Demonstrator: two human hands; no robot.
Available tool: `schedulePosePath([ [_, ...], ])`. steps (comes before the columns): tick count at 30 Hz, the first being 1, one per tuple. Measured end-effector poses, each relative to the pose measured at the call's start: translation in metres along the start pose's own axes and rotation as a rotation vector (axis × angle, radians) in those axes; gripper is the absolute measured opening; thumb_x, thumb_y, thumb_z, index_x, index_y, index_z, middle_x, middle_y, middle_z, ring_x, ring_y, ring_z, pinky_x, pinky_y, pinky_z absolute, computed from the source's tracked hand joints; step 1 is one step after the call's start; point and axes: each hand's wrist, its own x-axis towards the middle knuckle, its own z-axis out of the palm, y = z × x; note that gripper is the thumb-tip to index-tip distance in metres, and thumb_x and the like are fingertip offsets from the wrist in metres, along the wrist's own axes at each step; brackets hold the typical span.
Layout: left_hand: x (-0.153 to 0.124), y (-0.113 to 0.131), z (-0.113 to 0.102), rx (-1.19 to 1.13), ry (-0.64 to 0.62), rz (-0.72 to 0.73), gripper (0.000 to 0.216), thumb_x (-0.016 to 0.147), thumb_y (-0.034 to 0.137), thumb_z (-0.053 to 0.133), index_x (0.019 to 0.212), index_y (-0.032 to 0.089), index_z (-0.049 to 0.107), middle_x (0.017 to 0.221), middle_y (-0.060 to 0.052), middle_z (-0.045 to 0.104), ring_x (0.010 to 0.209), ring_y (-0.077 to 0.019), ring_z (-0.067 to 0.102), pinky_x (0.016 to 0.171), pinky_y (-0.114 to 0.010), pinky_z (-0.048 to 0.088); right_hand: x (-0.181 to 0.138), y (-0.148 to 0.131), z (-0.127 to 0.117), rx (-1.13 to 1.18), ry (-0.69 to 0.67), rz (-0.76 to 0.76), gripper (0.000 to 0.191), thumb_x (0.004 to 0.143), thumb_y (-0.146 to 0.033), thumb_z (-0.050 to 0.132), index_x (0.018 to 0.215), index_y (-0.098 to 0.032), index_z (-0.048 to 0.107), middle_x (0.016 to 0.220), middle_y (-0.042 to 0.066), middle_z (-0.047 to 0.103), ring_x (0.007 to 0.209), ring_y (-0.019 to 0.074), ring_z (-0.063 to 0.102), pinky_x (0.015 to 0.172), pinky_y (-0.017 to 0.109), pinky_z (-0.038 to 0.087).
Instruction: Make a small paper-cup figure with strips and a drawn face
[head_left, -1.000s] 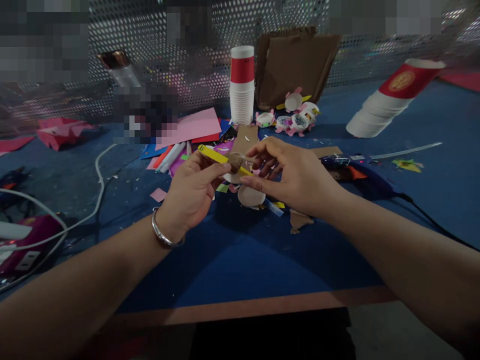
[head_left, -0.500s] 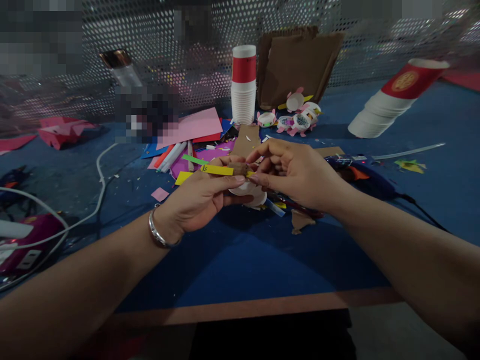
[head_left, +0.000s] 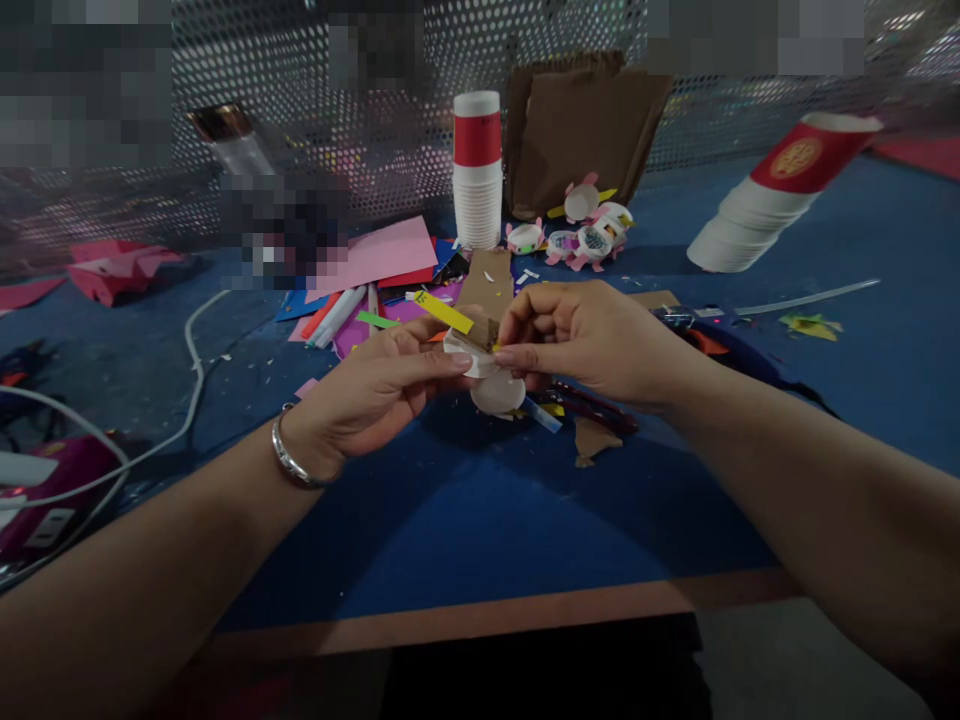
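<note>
Both my hands meet over the middle of the table. My left hand point(head_left: 390, 385) is closed, thumb on top, around a small white paper cup piece point(head_left: 459, 345). Brown cardboard point(head_left: 484, 332) lies on that piece, and a yellow paper strip point(head_left: 444, 312) with dark marks sticks out to the left. With thumb and index finger, my right hand point(head_left: 592, 340) pinches a small yellow end at the cardboard's right side; the fingers mostly cover it. Just below shows a second white round piece point(head_left: 498, 392); whether it is joined to the first I cannot tell.
Behind stand a stack of paper cups point(head_left: 478, 180) and a leaning stack point(head_left: 780, 195). Small paper-cup turtles point(head_left: 592, 240) sit by a cardboard sheet point(head_left: 585, 130). A blue glue gun point(head_left: 739, 350) lies right, coloured paper point(head_left: 382, 255) left. A white cable point(head_left: 196, 370) loops at far left.
The yellow strip's left end has swung upward, and the white piece in my left hand has tilted so more of it shows. The whole view has shifted slightly.
</note>
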Motion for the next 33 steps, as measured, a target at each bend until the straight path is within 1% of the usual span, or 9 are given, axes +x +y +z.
schedulePosePath([
  [6,0.003,-0.002,-0.003,0.030,0.012,0.011,0.016,0.080,0.014,0.089,0.095,0.013,0.082,0.102,-0.008,0.082,0.087,-0.0128,0.072,0.081,-0.020,0.060,0.000,0.003,-0.001,-0.030,-0.034,-0.038,0.014,0.090,-0.020,0.083,0.086,-0.022,0.070,0.073,-0.001,0.071,0.059,0.0118,0.067,0.057,0.026,0.058],
  [9,0.003,-0.003,-0.002,0.038,0.025,0.006,0.019,0.077,0.017,0.093,0.094,0.015,0.083,0.103,-0.007,0.081,0.088,-0.0130,0.072,0.082,-0.022,0.060,0.000,0.004,0.000,-0.052,-0.055,-0.044,0.012,0.090,-0.021,0.081,0.087,-0.022,0.069,0.072,-0.002,0.070,0.058,0.0118,0.067,0.057,0.026,0.057],
  [16,0.006,-0.012,0.005,0.044,0.134,0.056,0.030,0.065,0.023,0.099,0.089,0.015,0.085,0.089,-0.005,0.079,0.081,-0.0142,0.069,0.068,-0.022,0.058,0.000,0.005,0.001,-0.192,-0.074,-0.092,0.007,0.091,-0.024,0.075,0.093,-0.022,0.069,0.076,-0.002,0.070,0.063,0.0134,0.067,0.061,0.028,0.056],
  [18,0.009,-0.013,0.003,0.042,0.182,0.082,0.024,0.064,0.021,0.097,0.083,0.014,0.083,0.083,-0.004,0.078,0.077,-0.0135,0.067,0.066,-0.022,0.057,0.000,0.005,0.002,-0.257,-0.073,-0.120,0.008,0.092,-0.026,0.074,0.097,-0.022,0.070,0.081,0.000,0.072,0.070,0.0157,0.069,0.065,0.030,0.056],
  [21,0.015,-0.011,-0.006,0.037,0.282,0.150,0.011,0.070,0.017,0.090,0.076,0.014,0.081,0.079,-0.004,0.076,0.076,-0.0137,0.068,0.068,-0.023,0.057,0.000,0.006,0.001,-0.463,-0.001,-0.191,0.015,0.092,-0.027,0.073,0.105,-0.020,0.073,0.088,0.003,0.076,0.078,0.0196,0.070,0.071,0.033,0.054],
  [23,0.018,-0.008,-0.012,0.033,0.370,0.181,0.007,0.074,0.015,0.086,0.080,0.015,0.082,0.085,-0.004,0.078,0.079,-0.0138,0.069,0.069,-0.023,0.057,0.000,0.006,-0.001,-0.610,0.025,-0.248,0.017,0.092,-0.024,0.070,0.108,-0.018,0.074,0.092,0.005,0.077,0.080,0.0208,0.071,0.074,0.034,0.052],
  [25,0.020,-0.006,-0.018,0.040,0.420,0.195,0.008,0.077,0.014,0.083,0.085,0.015,0.083,0.093,-0.004,0.079,0.082,-0.0136,0.069,0.069,-0.022,0.056,-0.002,0.006,-0.002,-0.708,-0.014,-0.311,0.018,0.091,-0.018,0.066,0.108,-0.017,0.074,0.099,0.008,0.078,0.083,0.0217,0.072,0.077,0.035,0.052],
  [28,0.022,-0.007,-0.022,0.071,0.403,0.215,0.011,0.077,0.014,0.083,0.087,0.016,0.082,0.098,-0.005,0.079,0.086,-0.0146,0.070,0.072,-0.024,0.055,-0.004,0.007,-0.004,-0.801,-0.111,-0.393,0.023,0.090,-0.012,0.062,0.109,-0.017,0.075,0.110,0.011,0.077,0.095,0.0249,0.073,0.083,0.036,0.055],
  [33,0.023,-0.011,-0.022,0.150,0.389,0.271,0.012,0.072,0.020,0.087,0.078,0.017,0.078,0.087,-0.003,0.076,0.080,-0.0149,0.067,0.070,-0.026,0.055,-0.005,0.012,-0.005,-0.888,-0.199,-0.504,0.041,0.089,-0.009,0.057,0.125,-0.019,0.074,0.131,0.012,0.075,0.125,0.0302,0.069,0.109,0.046,0.053],
])
